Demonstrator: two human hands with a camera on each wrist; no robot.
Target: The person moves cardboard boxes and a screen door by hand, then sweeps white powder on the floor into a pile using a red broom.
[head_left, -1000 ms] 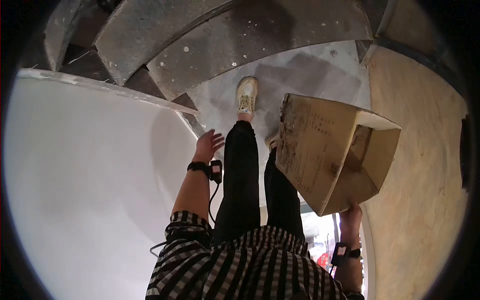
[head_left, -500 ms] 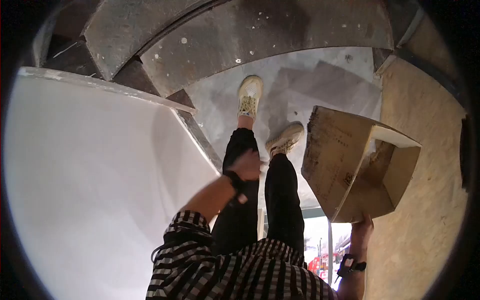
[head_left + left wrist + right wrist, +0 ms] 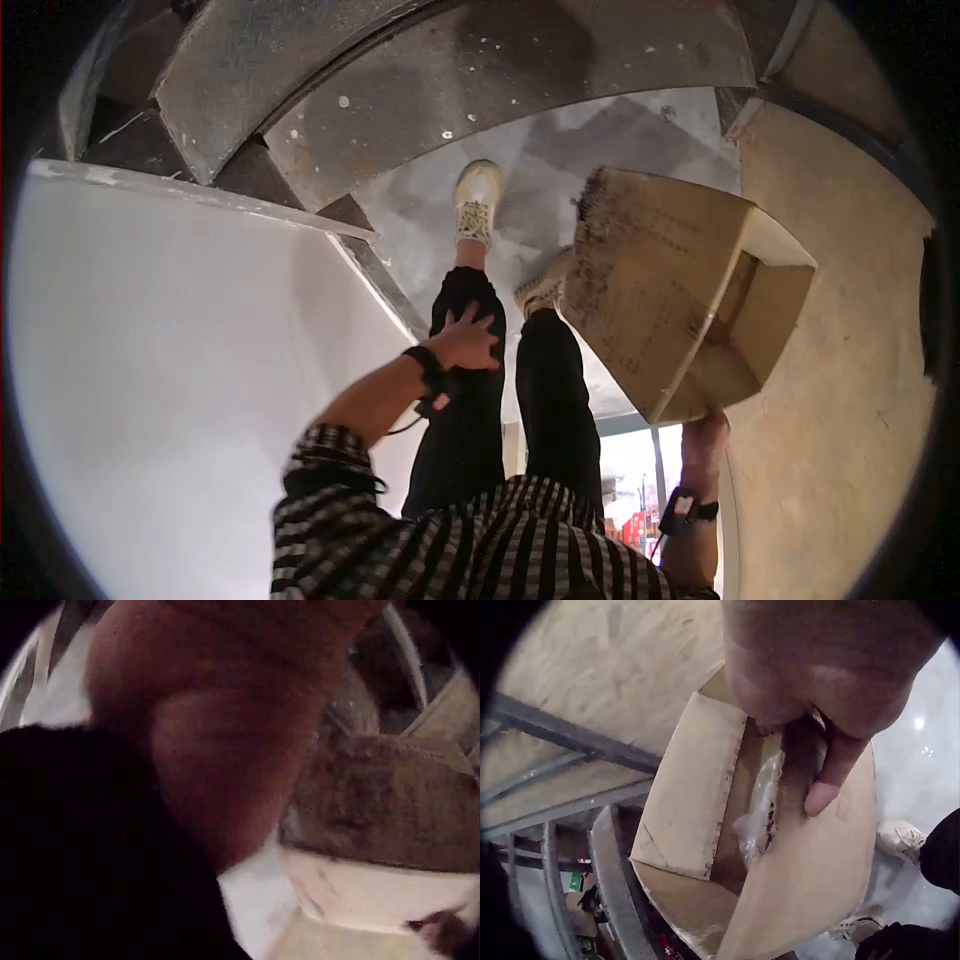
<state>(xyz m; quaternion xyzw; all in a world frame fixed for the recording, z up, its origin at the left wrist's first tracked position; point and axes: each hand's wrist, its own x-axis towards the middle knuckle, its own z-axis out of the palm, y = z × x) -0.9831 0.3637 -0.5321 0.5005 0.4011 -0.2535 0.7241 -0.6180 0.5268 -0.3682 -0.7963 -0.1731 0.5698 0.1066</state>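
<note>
A worn brown cardboard box, scuffed dark along its far edge, hangs tilted at the person's right side. My right hand grips the near edge of its open end. From the right wrist view, the thumb of the right hand lies on the outside of a box panel while the other fingers are hidden behind it. Clear plastic shows inside the box opening. My left hand is over the left trouser leg, fingers spread and holding nothing. It fills much of the left wrist view, dark and blurred.
Dark, paint-spotted curved steps rise ahead of the feet. A white wall panel stands on the left and a tan wall on the right. Metal stair bars appear beyond the box in the right wrist view.
My left hand has swung inward from beside the left leg to over it. The box shifted right, then partly back left, still in my right hand. The right foot shows more than at first.
</note>
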